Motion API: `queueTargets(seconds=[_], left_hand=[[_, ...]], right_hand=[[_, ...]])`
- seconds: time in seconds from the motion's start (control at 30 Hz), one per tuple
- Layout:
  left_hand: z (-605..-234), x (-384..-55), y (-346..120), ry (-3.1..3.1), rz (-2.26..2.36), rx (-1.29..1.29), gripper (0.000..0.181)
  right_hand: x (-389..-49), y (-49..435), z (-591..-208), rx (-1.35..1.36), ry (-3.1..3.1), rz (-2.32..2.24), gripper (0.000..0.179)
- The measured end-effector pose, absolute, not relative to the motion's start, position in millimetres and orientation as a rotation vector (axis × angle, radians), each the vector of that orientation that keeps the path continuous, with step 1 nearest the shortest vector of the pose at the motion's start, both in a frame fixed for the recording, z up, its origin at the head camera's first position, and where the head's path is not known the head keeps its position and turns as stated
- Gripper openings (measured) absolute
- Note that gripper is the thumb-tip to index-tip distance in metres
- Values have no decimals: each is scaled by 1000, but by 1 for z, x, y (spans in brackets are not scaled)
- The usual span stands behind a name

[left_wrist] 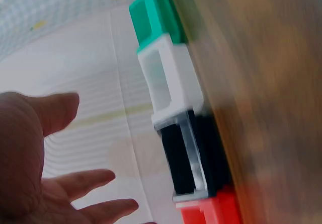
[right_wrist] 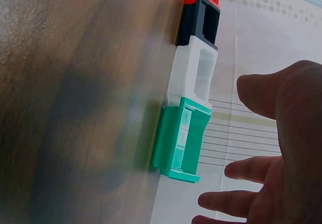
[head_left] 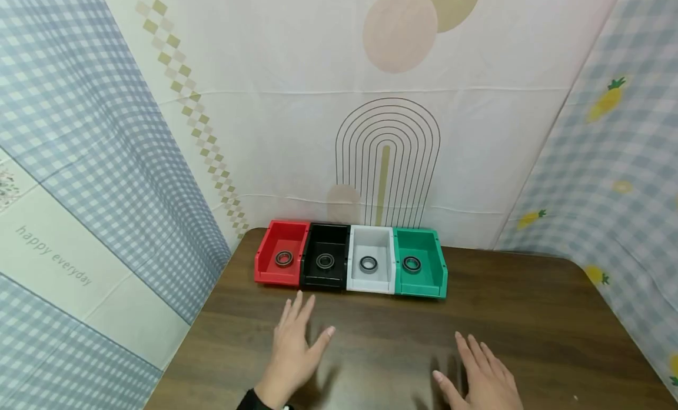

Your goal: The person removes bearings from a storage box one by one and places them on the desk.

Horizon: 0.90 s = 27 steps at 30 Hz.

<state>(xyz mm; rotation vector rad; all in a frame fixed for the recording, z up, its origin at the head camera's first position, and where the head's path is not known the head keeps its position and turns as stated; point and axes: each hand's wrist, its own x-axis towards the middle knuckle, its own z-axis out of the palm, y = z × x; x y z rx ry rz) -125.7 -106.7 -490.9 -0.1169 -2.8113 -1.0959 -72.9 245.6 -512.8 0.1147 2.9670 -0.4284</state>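
Four bins stand side by side against the back cloth: a red bin (head_left: pixel 270 269), a black bin (head_left: pixel 324 284), a white bin (head_left: pixel 371 286) and a green bin (head_left: pixel 438 263). In each lies one ring-shaped bearing, such as the red bin's bearing (head_left: pixel 283 258) and the green bin's bearing (head_left: pixel 411 264). My left hand (head_left: pixel 293 351) hovers in front of the red and black bins, fingers spread, holding nothing. Farther right, in front of the green bin and apart from it, my right hand (head_left: pixel 484 377) has its fingers extended and holds nothing.
The bins rest on a brown wooden table (head_left: pixel 371 333) near its back edge. A pale patterned cloth (head_left: pixel 286 133) hangs behind it. Blue checked cloths hang at the left (head_left: pixel 153 192) and right (head_left: pixel 635 180).
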Motion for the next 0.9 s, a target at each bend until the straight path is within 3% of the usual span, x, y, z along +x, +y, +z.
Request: queueTargets(seconds=[0.73, 0.9], left_hand=[[-509, -234, -207, -2538, -877, 214, 48], [-519, -255, -218, -2484, -914, 269, 51]], right_hand=[[-73, 241, -511, 21, 2994, -482, 90], [-75, 239, -513, 54, 2971, -491, 89]])
